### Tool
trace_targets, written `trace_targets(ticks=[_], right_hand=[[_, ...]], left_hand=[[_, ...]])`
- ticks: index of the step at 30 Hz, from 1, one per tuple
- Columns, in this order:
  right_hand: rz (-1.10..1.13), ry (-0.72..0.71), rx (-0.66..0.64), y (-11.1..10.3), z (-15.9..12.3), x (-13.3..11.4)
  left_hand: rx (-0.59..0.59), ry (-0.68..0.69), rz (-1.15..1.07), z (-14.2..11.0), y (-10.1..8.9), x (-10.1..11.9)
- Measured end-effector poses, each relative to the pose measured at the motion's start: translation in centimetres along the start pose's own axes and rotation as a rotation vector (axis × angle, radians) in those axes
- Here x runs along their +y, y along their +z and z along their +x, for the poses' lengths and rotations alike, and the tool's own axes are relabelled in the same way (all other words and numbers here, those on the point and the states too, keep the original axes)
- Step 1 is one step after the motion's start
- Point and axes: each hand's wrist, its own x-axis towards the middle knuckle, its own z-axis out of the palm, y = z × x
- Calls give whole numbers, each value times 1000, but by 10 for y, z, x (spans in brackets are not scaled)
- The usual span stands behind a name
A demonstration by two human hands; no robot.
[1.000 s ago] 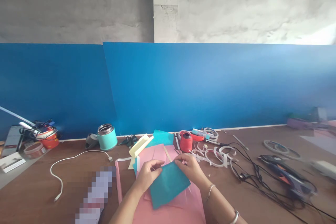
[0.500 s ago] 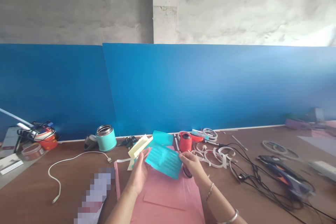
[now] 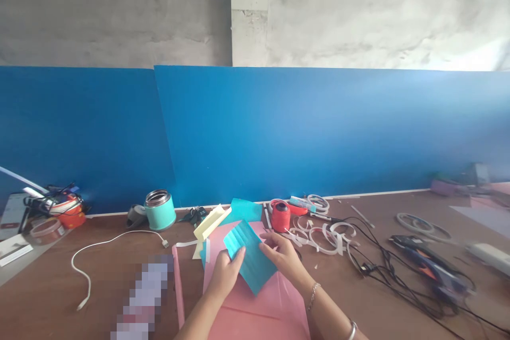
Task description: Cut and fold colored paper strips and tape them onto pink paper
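I find left hand clamped on creased turquoise paper sheet; right hand at its edge, closure unclear. Flat pink paper lies beneath.

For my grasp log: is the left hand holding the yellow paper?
No, the left hand holds the creased blue sheet, thumb on its face; the yellow paper lies farther off.

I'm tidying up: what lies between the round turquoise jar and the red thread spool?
Head view, left to right: dark objects, perhaps keys; folded yellow paper; turquoise sheet; thin black-and-white strip.
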Motion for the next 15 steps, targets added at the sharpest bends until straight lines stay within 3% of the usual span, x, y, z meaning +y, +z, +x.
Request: trace_targets(ticks=[3,6,9,12,15], right_hand=[[-95,-27,18,5,1,5],[-57,41,1,6,4,11],[-147,106,14,-5,7,11],[-598,109,123,-25,7,8],[-875,232,10,-41,4,8]], left_hand=[[-91,56,-43,-2,4,2],[-86,81,-104,0,7,-2],[110,48,-6,4,4,-7],[332,31,143,6,-3,-7],[404,55,142,6,-10,-4]])
